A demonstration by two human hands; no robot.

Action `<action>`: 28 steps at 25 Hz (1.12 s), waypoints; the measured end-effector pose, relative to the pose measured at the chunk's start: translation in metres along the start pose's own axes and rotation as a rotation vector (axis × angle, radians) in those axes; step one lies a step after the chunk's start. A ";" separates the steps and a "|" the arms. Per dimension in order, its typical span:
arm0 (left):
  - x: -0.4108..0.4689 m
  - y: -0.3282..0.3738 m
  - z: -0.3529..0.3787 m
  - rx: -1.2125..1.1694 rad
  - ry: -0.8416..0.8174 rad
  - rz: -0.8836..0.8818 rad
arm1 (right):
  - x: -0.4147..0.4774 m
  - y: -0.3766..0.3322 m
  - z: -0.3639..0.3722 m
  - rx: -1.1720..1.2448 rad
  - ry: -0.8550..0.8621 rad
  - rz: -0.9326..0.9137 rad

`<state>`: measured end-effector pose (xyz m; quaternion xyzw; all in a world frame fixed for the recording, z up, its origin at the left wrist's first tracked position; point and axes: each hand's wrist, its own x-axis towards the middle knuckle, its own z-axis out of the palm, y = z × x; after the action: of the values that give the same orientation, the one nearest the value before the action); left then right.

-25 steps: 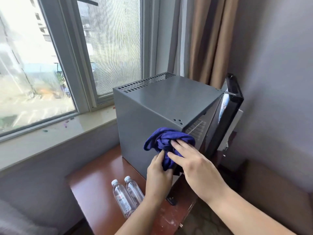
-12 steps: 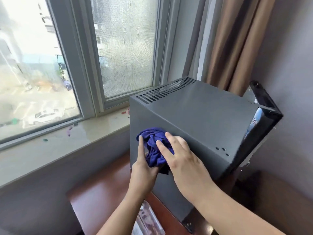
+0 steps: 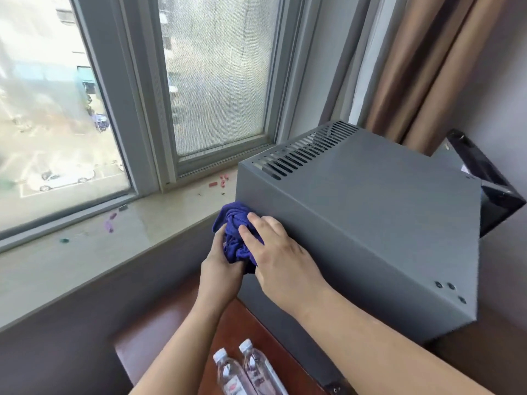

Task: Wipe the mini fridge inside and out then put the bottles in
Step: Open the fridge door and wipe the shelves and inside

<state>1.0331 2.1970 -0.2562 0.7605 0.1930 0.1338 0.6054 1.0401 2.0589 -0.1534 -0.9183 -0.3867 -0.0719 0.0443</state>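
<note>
A grey mini fridge (image 3: 370,212) stands on a reddish wooden table (image 3: 159,334), its black door (image 3: 482,178) swung open at the far right. A bunched blue cloth (image 3: 235,240) is pressed against the fridge's left side, near its back upper corner. My left hand (image 3: 221,266) grips the cloth from below and the left. My right hand (image 3: 281,258) lies over the cloth with fingers spread on it. Two clear water bottles (image 3: 245,372) with white caps lie side by side on the table at the bottom edge.
A pale stone windowsill (image 3: 85,246) runs along the left, with small coloured scraps on it. Behind it is a grey-framed window (image 3: 137,109). Brown curtains (image 3: 413,67) hang behind the fridge, and a grey wall (image 3: 502,95) is on the right.
Both hands have slid the cloth along the fridge's left side, from the front edge by the door opening toward the back corner. The view has swung left and closer.
</note>
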 end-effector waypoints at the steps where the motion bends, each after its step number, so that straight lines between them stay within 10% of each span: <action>1: 0.003 -0.005 0.001 -0.011 -0.003 -0.018 | 0.001 -0.001 0.005 0.001 -0.011 0.005; 14: -0.126 -0.084 0.105 -0.076 -0.246 -0.184 | -0.139 0.031 0.046 0.017 -0.303 0.162; 28: -0.264 -0.027 0.182 -0.128 -0.288 -0.125 | -0.296 0.078 -0.008 0.038 -0.096 0.214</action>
<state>0.8746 1.9240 -0.3164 0.7183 0.1420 -0.0024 0.6810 0.8909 1.7954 -0.1968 -0.9558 -0.2893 -0.0156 0.0505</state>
